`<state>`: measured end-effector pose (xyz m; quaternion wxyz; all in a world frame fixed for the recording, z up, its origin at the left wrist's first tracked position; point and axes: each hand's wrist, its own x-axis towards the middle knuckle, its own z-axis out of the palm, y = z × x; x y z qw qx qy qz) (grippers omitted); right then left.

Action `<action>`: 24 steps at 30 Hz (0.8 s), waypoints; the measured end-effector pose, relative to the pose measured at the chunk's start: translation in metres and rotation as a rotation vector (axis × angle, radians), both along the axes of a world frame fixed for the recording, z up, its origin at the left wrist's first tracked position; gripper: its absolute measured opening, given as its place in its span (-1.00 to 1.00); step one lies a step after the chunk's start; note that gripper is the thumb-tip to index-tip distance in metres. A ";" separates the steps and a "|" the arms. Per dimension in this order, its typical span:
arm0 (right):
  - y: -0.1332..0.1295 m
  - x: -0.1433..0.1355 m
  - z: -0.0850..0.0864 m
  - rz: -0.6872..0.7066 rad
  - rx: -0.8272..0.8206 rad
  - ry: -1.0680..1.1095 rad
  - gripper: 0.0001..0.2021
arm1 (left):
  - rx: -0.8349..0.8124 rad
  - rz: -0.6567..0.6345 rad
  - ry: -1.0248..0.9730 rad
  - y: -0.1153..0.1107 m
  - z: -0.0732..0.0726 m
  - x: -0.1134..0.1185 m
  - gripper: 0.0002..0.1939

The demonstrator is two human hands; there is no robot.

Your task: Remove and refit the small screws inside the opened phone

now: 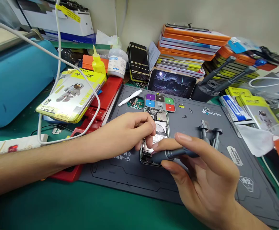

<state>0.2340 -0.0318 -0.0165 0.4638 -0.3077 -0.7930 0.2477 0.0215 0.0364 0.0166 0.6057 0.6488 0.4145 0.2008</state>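
An opened smartphone (162, 135) lies on the dark grey work mat (130, 175), its inner parts showing. My left hand (141, 129) reaches across from the left, its fingers curled over the phone's left edge; whatever may be in them is hidden. In my right hand (204, 172) is a dark grey screwdriver (163, 156), held nearly level between thumb and fingers. Its front end is over the phone's lower end, and the tip itself cannot be made out. Two more screwdrivers (216, 137) are on the mat just beyond my right hand.
Behind the phone are a coloured screw tray (160, 102), a propped lit screen (171, 83) and a screwdriver holder (203, 91). A white spudger (130, 97) lies at the mat's back left. Razor blades (234, 155) lie right. A white cable (97, 105) loops over battery packs (70, 95) left.
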 end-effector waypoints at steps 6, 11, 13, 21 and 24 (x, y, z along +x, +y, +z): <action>0.002 0.002 0.001 0.037 0.057 -0.052 -0.25 | 0.013 -0.005 0.007 0.000 -0.003 -0.001 -0.75; 0.004 0.005 0.013 0.076 0.201 -0.289 -0.42 | 0.002 -0.011 -0.024 0.001 -0.007 -0.001 -0.75; 0.005 0.002 0.019 0.084 0.259 -0.336 -0.58 | 0.003 -0.017 -0.042 0.001 -0.008 -0.002 -0.72; 0.004 0.000 0.016 0.030 0.196 -0.242 -0.29 | 0.044 -0.035 -0.018 0.002 -0.008 -0.004 -0.66; 0.001 0.004 0.011 0.053 0.243 -0.305 -0.20 | 0.035 -0.034 -0.027 0.002 -0.010 -0.004 -0.68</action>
